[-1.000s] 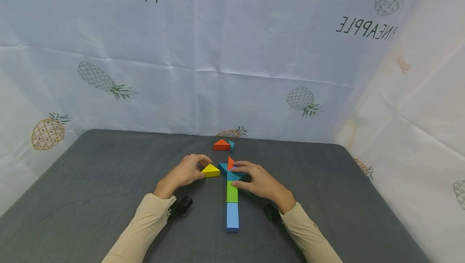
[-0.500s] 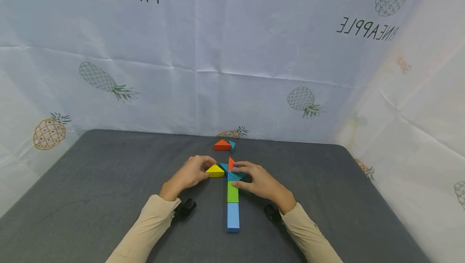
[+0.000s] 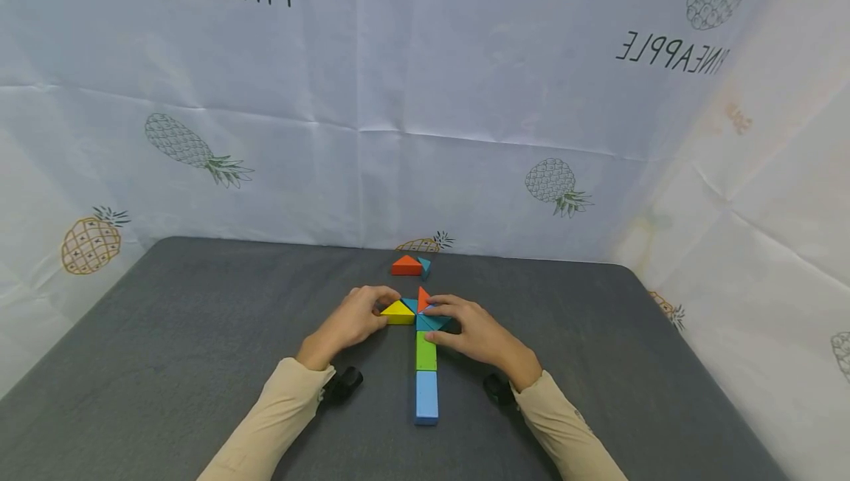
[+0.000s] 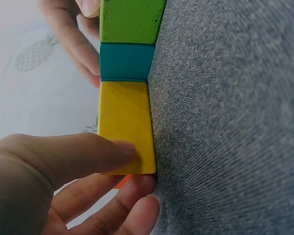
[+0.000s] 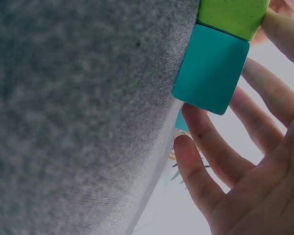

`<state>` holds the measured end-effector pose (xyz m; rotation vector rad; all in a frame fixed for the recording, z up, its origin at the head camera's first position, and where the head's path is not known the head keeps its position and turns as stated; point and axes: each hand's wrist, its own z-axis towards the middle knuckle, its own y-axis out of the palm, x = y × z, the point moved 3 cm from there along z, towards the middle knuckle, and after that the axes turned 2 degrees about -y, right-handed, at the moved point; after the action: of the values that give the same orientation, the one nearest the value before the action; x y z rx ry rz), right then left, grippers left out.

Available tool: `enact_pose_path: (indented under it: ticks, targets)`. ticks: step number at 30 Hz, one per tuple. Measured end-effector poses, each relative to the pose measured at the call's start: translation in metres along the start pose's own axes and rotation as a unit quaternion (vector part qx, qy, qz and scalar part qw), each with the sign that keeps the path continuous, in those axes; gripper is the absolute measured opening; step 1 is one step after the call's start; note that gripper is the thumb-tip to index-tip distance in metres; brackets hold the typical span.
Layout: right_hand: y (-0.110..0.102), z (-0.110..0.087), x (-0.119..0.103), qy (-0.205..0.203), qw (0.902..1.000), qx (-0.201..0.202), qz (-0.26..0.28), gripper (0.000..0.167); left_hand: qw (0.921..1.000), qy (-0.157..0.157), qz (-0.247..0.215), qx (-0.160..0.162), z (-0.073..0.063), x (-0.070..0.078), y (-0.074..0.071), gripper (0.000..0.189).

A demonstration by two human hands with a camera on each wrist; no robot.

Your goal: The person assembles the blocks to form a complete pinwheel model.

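In the head view a column of blocks lies on the dark table: a light blue block (image 3: 427,398), a green block (image 3: 426,353), then teal triangular blocks (image 3: 436,322) with a small red triangular block (image 3: 423,299) at the far end. My left hand (image 3: 352,317) pinches a yellow triangular block (image 3: 399,313), its thumb along the near side. In the left wrist view that yellow block (image 4: 125,115) meets a teal face (image 4: 125,61). My right hand (image 3: 477,330) is curved round the right teal block, thumb by the green one and fingertips at the far side.
Beyond the column, near the table's (image 3: 219,363) back edge, lie a red triangular block (image 3: 406,267) and a small teal one (image 3: 426,268). A pineapple-printed cloth (image 3: 438,82) hangs behind the table.
My left hand has slid the yellow triangular block rightward, up against the teal blocks of the column. The right hand has stayed in place.
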<state>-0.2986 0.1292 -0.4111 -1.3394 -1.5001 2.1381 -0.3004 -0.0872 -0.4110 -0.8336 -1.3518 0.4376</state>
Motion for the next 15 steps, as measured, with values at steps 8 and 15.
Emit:
enact_pose_path:
  ticks: [8, 15]
  targets:
    - [-0.0007, -0.0002, -0.0016, 0.001, 1.0, 0.0, 0.001, 0.047, 1.0, 0.002, 0.001, 0.001, 0.0006, -0.0004, 0.0031, 0.042]
    - [-0.0007, -0.0003, -0.0016, -0.008, 1.0, 0.003, -0.003, 0.047, 1.0, 0.005, -0.001, 0.006, 0.0015, -0.0005, 0.0049, 0.042]
